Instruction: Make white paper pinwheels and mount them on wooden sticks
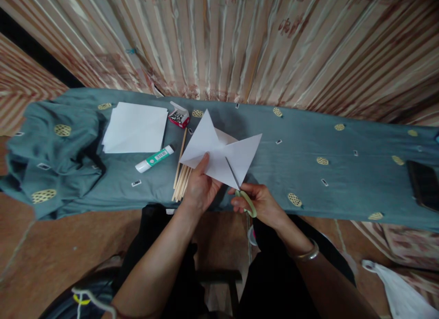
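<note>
My left hand (202, 186) grips a white sheet of paper (212, 149) by its near edge, thumb on top and fingers underneath. Slits run into the sheet, and its pointed flaps spread apart. My right hand (257, 202) is closed round the green handles of a pair of scissors (246, 201). The blades lie across the near right part of the paper, pointing away from me toward its middle. Several wooden sticks (181, 184) lie just left of my left hand, partly under the paper.
A stack of white paper (135, 127), a glue stick (155, 159) and an open red box of small metal pins (179, 115) lie on the left of the teal cloth (302, 145). A dark phone (423, 185) rests at the right end. A striped curtain (219, 44) hangs behind.
</note>
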The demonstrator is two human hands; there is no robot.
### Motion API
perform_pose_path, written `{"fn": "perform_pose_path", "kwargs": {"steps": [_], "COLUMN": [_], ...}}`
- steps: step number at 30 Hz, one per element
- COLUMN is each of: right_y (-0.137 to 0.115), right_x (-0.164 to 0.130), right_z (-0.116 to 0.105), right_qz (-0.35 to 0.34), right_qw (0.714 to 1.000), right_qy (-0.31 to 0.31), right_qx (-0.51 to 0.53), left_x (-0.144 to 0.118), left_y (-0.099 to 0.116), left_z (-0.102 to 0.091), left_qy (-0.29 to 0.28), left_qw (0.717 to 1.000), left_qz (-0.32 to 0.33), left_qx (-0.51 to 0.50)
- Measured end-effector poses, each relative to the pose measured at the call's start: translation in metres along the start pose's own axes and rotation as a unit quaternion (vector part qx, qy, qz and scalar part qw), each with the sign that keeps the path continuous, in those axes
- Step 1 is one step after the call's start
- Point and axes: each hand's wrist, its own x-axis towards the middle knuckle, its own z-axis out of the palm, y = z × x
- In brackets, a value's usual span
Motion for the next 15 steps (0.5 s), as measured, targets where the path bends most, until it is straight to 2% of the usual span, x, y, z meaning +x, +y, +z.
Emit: {"fn": "perform_pose_path", "kwargs": {"steps": [15], "right_y": [-0.0050], "right_x": [0.0010], "right_z": [0.0046], "right_qz": [0.031], "right_qw": [0.998], "right_qy": [0.042], "right_qx": [0.036], "left_x": [-0.0028], "left_y": [-0.0012], "left_z": [0.0028], "left_qy": [0.002], "left_qw": [1.000], "left_qz": [-0.010], "left_qx": [-0.004]}}
